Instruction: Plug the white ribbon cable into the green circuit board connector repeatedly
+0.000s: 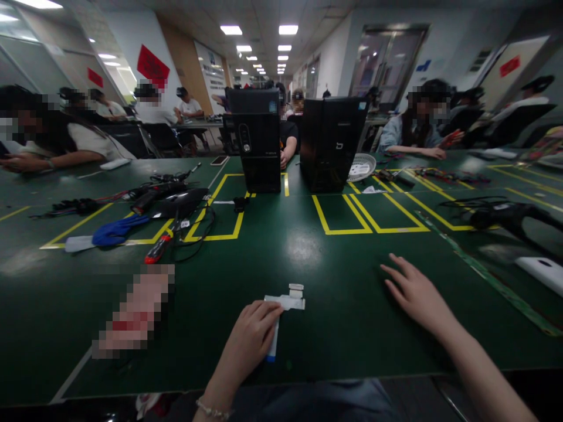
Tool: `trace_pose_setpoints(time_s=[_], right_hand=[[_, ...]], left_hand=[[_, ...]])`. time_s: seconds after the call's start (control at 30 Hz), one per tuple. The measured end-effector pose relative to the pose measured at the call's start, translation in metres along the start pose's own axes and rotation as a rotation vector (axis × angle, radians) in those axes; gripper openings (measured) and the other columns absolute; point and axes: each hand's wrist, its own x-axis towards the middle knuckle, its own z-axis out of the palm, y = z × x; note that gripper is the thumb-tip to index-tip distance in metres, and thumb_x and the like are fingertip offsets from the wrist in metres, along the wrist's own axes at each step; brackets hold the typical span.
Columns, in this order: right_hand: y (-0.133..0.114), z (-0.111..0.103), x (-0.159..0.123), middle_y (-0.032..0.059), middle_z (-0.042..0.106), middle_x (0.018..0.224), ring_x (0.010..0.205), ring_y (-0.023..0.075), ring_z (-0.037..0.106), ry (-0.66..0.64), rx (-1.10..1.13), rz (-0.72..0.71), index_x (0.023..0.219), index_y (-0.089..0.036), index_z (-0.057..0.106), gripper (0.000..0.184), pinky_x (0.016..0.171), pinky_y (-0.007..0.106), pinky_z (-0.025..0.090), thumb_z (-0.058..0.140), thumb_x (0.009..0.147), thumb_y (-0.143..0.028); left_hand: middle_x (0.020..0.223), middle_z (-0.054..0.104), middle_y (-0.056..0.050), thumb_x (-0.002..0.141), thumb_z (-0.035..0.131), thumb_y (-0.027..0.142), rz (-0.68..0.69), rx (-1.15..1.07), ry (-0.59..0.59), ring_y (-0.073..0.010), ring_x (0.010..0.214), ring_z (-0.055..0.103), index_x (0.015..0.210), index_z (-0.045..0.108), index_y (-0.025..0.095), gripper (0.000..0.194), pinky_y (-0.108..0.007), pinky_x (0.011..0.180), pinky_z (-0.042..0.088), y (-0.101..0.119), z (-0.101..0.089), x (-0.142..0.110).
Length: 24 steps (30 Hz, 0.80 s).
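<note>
On the green tabletop, near its front edge, lies a white flat ribbon cable with a connector end at the upper right and a blue-tipped tail pointing toward me. My left hand is on the cable, its fingers drawn together over the bend and covering part of it. Off to the right, my right hand rests over the table with its fingers spread, apart from the cable and holding nothing.
Two black computer towers stand ahead. To the left are a red-and-black screwdriver, a blue glove and cables. A long green circuit strip and a white device lie right. Other people sit around.
</note>
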Motion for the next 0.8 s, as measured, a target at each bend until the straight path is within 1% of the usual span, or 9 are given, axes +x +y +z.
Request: trace_pose_setpoints(time_s=[0.07, 0.1, 0.17, 0.27, 0.33, 0.4, 0.53, 0.67, 0.8], right_hand=[[0.05, -0.003, -0.001, 0.0204, 0.036, 0.146, 0.136, 0.0334, 0.034, -0.032, -0.163, 0.205, 0.126, -0.009, 0.057, 0.048, 0.109, 0.048, 0.032, 0.038, 0.092, -0.036], [0.07, -0.004, -0.004, 0.0234, 0.034, 0.146, 0.136, 0.0343, 0.032, -0.047, -0.22, 0.308, 0.13, -0.006, 0.054, 0.052, 0.109, 0.047, 0.031, 0.034, 0.093, -0.037], [0.097, -0.007, -0.013, 0.0282, 0.031, 0.145, 0.137, 0.0376, 0.028, -0.061, -0.283, 0.51, 0.134, -0.001, 0.048, 0.059, 0.109, 0.048, 0.029, 0.028, 0.095, -0.041], [0.113, -0.006, -0.026, 0.03, 0.029, 0.145, 0.137, 0.0404, 0.026, -0.053, -0.243, 0.756, 0.137, -0.001, 0.044, 0.068, 0.106, 0.052, 0.029, 0.021, 0.094, -0.048], [0.115, -0.003, -0.032, 0.0298, 0.03, 0.145, 0.136, 0.0404, 0.028, -0.052, -0.181, 0.853, 0.138, -0.002, 0.043, 0.072, 0.103, 0.053, 0.031, 0.018, 0.093, -0.052], [0.116, 0.0, -0.035, 0.0294, 0.031, 0.144, 0.135, 0.0403, 0.029, -0.042, -0.156, 0.878, 0.138, -0.003, 0.044, 0.074, 0.102, 0.053, 0.032, 0.019, 0.091, -0.054], [0.122, 0.005, -0.035, 0.0287, 0.034, 0.143, 0.131, 0.0418, 0.033, -0.025, -0.151, 0.869, 0.139, -0.004, 0.043, 0.075, 0.098, 0.055, 0.034, 0.02, 0.089, -0.055], [0.125, 0.004, -0.034, 0.0306, 0.04, 0.138, 0.126, 0.0435, 0.039, -0.07, -0.139, 0.87, 0.141, -0.001, 0.04, 0.08, 0.094, 0.056, 0.036, 0.018, 0.088, -0.057], [0.123, 0.001, -0.033, 0.0285, 0.041, 0.138, 0.125, 0.0432, 0.041, -0.14, -0.17, 0.881, 0.141, -0.001, 0.039, 0.082, 0.096, 0.053, 0.036, 0.011, 0.089, -0.058]], left_hand=[[0.118, 0.063, -0.007, 0.088, 0.048, 0.007, -0.01, -0.002, -0.003, -0.0256, 0.106, 0.057, 0.122, 0.06, 0.022, 0.039, -0.045, 0.091, 0.049, 0.001, -0.001, 0.001], [0.117, 0.063, -0.007, 0.089, 0.048, 0.009, -0.012, -0.002, -0.002, -0.0254, 0.106, 0.057, 0.121, 0.061, 0.022, 0.038, -0.045, 0.091, 0.049, 0.001, -0.001, 0.001], [0.115, 0.064, -0.007, 0.09, 0.048, 0.011, -0.015, -0.002, 0.01, -0.0249, 0.104, 0.057, 0.12, 0.062, 0.022, 0.035, -0.044, 0.09, 0.049, 0.002, -0.002, 0.002], [0.113, 0.064, -0.007, 0.091, 0.047, 0.012, -0.017, 0.004, 0.03, -0.024, 0.1, 0.058, 0.118, 0.063, 0.023, 0.033, -0.044, 0.089, 0.049, 0.003, -0.002, 0.002], [0.112, 0.063, -0.007, 0.091, 0.046, 0.011, -0.011, 0.006, 0.034, -0.0239, 0.099, 0.059, 0.119, 0.063, 0.023, 0.034, -0.044, 0.088, 0.05, 0.003, -0.002, 0.003], [0.114, 0.063, -0.008, 0.091, 0.046, 0.011, -0.01, 0.013, 0.031, -0.0244, 0.1, 0.058, 0.12, 0.062, 0.023, 0.034, -0.044, 0.088, 0.05, 0.003, -0.003, 0.002], [0.12, 0.06, -0.009, 0.092, 0.046, 0.011, -0.008, 0.027, 0.038, -0.0261, 0.106, 0.056, 0.123, 0.059, 0.022, 0.035, -0.045, 0.089, 0.049, 0.002, -0.002, 0.001], [0.122, 0.061, -0.008, 0.093, 0.045, 0.012, 0.005, 0.024, 0.028, -0.0264, 0.109, 0.055, 0.125, 0.058, 0.022, 0.036, -0.045, 0.092, 0.048, -0.001, 0.0, -0.001], [0.123, 0.062, -0.008, 0.093, 0.047, 0.012, 0.004, 0.021, 0.025, -0.0256, 0.11, 0.055, 0.127, 0.057, 0.021, 0.036, -0.045, 0.093, 0.048, -0.001, 0.0, -0.001]])
